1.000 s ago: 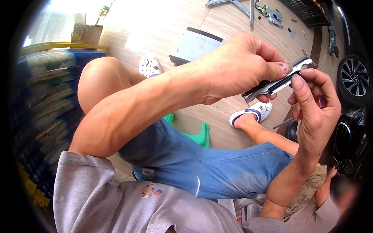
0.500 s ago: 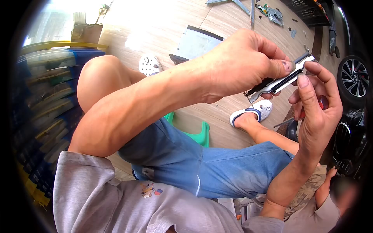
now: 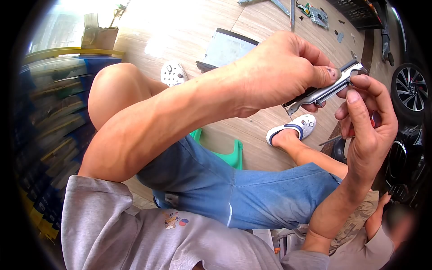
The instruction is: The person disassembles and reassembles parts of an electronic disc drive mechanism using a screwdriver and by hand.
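Observation:
My left hand [image 3: 288, 74] is closed, pinching a slim silver-and-black metal mechanism [image 3: 335, 87] between thumb and fingers. Long rods or rails run along this part, which slants up to the right. My right hand [image 3: 371, 112] is at its right end, with index finger and thumb close to the edge; whether they touch it I cannot tell. Curled in the other right fingers is a screwdriver [image 3: 375, 119] with a red and dark handle, mostly hidden. Its thin shaft points left below the hand.
On the tiled floor lie a flat metal box-shaped unit [image 3: 229, 49], metal strips [image 3: 281, 6] and a small circuit assembly [image 3: 318, 17]. A green stool [image 3: 234, 155] is beneath me. Stacked blue packages [image 3: 58, 112] stand left. At right are a car wheel [image 3: 409, 87] and another person [image 3: 369, 238].
The metal mechanism has turned slightly in my left hand, showing more of its silver side. My right thumb and index finger have shifted slightly down along its end.

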`<state>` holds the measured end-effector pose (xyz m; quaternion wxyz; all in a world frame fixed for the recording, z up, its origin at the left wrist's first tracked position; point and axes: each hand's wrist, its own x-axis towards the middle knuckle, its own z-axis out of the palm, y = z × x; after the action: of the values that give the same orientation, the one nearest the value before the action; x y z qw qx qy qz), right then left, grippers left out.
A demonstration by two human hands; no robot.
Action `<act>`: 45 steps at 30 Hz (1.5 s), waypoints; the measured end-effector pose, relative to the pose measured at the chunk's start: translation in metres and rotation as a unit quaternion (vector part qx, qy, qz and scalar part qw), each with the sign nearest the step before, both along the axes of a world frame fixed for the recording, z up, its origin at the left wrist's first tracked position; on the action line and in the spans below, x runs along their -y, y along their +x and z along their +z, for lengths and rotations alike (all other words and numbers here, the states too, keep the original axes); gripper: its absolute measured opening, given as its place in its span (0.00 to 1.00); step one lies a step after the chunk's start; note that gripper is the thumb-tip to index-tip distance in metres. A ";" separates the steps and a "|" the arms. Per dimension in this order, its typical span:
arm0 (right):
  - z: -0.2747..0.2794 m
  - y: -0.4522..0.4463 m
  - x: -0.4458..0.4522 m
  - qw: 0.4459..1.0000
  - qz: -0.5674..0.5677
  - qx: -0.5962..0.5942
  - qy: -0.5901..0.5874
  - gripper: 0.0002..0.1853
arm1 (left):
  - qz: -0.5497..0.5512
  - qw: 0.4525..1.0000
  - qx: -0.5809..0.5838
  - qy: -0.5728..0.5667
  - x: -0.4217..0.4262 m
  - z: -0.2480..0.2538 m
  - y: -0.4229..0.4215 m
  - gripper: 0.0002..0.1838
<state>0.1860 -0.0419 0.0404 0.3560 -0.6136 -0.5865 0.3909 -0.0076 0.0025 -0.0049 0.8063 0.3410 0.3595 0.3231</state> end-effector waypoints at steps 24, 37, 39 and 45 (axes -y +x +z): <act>0.005 -0.003 -0.002 0.999 -0.026 0.030 0.004 0.12 | 0.006 1.000 0.002 0.008 -0.002 0.001 -0.004 0.11; 0.002 -0.007 -0.001 1.000 -0.020 0.018 0.002 0.13 | 0.000 0.999 -0.035 0.024 0.000 0.002 -0.002 0.11; 0.003 -0.008 -0.001 0.999 -0.022 0.024 -0.001 0.13 | 0.000 0.999 -0.036 0.022 0.000 0.002 -0.002 0.11; 0.003 -0.010 -0.002 0.999 -0.026 0.031 -0.004 0.13 | -0.003 0.999 -0.043 0.028 -0.001 0.000 -0.002 0.11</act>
<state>0.1760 -0.0400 0.0438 0.3458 -0.6418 -0.5794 0.3644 -0.0098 0.0031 -0.0045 0.7812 0.3782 0.3832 0.3161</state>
